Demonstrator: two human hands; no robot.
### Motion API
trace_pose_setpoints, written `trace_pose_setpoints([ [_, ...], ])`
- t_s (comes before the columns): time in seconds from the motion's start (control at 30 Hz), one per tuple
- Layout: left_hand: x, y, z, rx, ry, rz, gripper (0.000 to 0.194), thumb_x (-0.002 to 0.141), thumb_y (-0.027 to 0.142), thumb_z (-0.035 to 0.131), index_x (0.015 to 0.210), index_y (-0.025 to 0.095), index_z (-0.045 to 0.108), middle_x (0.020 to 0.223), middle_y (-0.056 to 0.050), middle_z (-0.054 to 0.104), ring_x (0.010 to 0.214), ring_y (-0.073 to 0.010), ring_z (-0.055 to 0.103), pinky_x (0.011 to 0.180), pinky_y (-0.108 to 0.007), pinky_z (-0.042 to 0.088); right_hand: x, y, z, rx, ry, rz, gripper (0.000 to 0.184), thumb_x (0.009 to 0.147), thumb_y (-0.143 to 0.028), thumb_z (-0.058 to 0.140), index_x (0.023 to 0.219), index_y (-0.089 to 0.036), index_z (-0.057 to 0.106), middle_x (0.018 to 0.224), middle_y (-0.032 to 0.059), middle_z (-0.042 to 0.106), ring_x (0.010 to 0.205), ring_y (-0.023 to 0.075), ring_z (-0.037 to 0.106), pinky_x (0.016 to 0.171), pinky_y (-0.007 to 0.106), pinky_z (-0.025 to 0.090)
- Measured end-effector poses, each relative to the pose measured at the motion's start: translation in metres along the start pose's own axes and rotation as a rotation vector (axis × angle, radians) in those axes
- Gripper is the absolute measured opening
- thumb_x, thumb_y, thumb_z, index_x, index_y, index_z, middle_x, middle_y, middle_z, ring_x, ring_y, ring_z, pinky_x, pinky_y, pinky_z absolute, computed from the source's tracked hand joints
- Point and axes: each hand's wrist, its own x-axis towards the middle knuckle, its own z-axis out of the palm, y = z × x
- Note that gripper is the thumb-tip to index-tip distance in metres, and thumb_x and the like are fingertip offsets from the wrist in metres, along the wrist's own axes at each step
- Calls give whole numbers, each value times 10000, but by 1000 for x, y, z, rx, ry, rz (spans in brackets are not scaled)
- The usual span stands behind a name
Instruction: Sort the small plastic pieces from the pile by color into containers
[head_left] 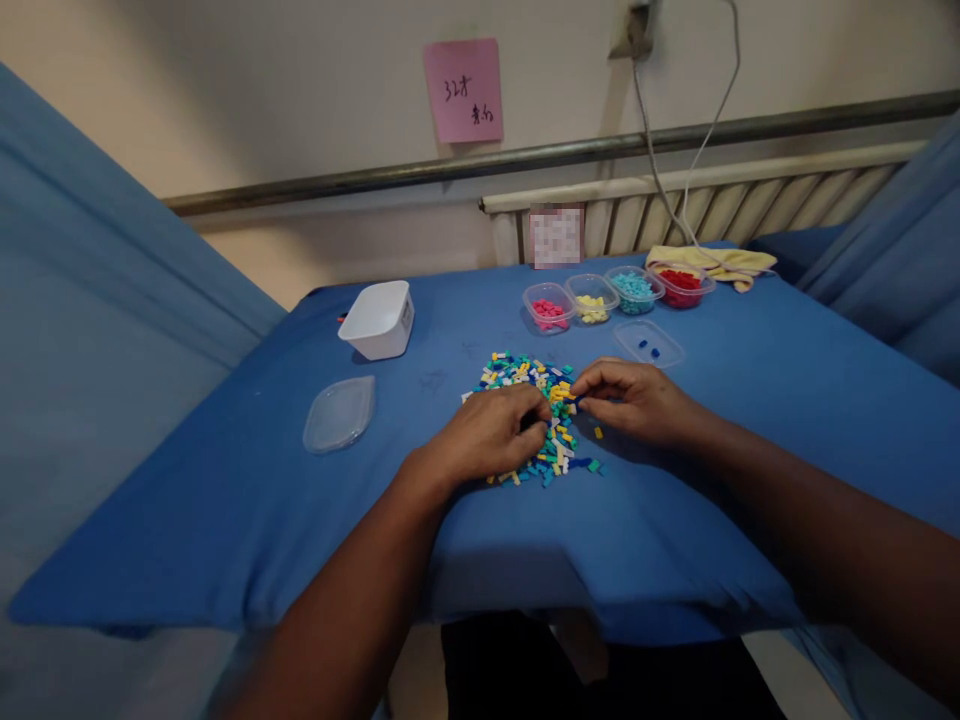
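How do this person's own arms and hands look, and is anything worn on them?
The left forearm and right forearm are bare where they show: no sleeve, watch or bracelet. The left hand and right hand wear no gloves, and no ring is visible. Finer markings are too small to tell.

Reading a handwritten "32" on the pink note (pixel 463 92) up on the wall (pixel 315 80); can't make out the characters beside and below, nor the blurred paper (pixel 556 238).

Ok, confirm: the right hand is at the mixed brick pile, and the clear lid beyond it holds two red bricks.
Not red: the head view shows two dark blue bricks on that lid. The right hand is at the brick pile.
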Motion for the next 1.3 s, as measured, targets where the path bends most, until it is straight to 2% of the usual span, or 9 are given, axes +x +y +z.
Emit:
trace_pose_setpoints([
  [0.1, 3, -12, 5, -113, 104, -54, 140, 896, 203, 642, 993, 199, 743, 901, -10, 726, 749, -152, 602, 687, -287, 446, 4, 5, -12, -84, 45, -7, 134, 891, -280, 737, 994, -246, 816, 967, 47, 778, 830, 205, 753, 765, 346, 633],
  [0.2, 6, -24, 10, -223, 199, -76, 159, 898, 194, 644, 1024, 189, 741, 893, -9, 718, 723, -138, 599, 674, -281, 457, 8, 19, -38, -267, 204, -34, 156, 895, -287, 718, 1001, -242, 822, 971, 64, 784, 859, 224, 742, 805, 372, 626],
  [0.37, 10, -36, 12, -192, 337, 35, 228, 933, 198, 650, 1119, 198, 781, 1035, -52, 734, 891, -174, 678, 835, -326, 534, 8, 56, -81, -544, 453, 68, 165, 879, -275, 718, 989, -218, 827, 960, 89, 788, 825, 244, 722, 830, 413, 616],
  [0.57, 12, -38, 12, -208, 371, 47, 189, 964, 231, 653, 1082, 204, 797, 1033, -67, 740, 981, -205, 706, 914, -363, 554, 7, 76, -94, -587, 527, 128, 159, 905, -252, 689, 978, -226, 828, 999, 108, 817, 894, 290, 757, 924, 481, 623],
  [0.77, 15, -29, 17, -429, 365, -128, 225, 944, 340, 728, 1103, 202, 809, 995, -53, 773, 872, -184, 700, 823, -328, 556, 4, 44, -68, -470, 488, -29, 199, 994, -320, 680, 1122, -234, 806, 1024, 96, 825, 878, 277, 766, 851, 452, 635],
  [0.87, 18, -22, 23, -625, 355, -200, 246, 891, 378, 799, 1039, 182, 787, 882, -31, 754, 767, -155, 666, 706, -277, 524, 1, 14, -35, -430, 270, -224, 207, 1028, -271, 668, 1191, -238, 791, 1055, 81, 824, 917, 256, 770, 855, 421, 624],
  [1.0, 20, -16, 28, -773, 289, -164, 278, 870, 410, 844, 1012, 175, 797, 851, -34, 756, 750, -143, 672, 697, -260, 524, -2, -14, 1, -329, 54, -382, 228, 1063, -215, 661, 1262, -266, 761, 1077, 60, 822, 935, 221, 772, 828, 370, 618],
  [1.13, 20, -10, 28, -852, 233, -153, 276, 877, 402, 846, 1018, 172, 785, 844, -42, 775, 759, -151, 711, 740, -274, 560, -3, -17, 9, -313, 75, -421, 191, 1069, -215, 670, 1236, -252, 756, 1053, 60, 817, 924, 210, 763, 816, 349, 608],
  [1.3, 20, -4, 29, -824, 229, -159, 295, 885, 440, 836, 999, 180, 757, 828, -43, 765, 742, -160, 707, 716, -286, 562, -2, -21, 1, -337, 30, -318, 144, 1067, -278, 654, 1139, -253, 776, 981, 54, 805, 860, 212, 741, 792, 354, 586],
])
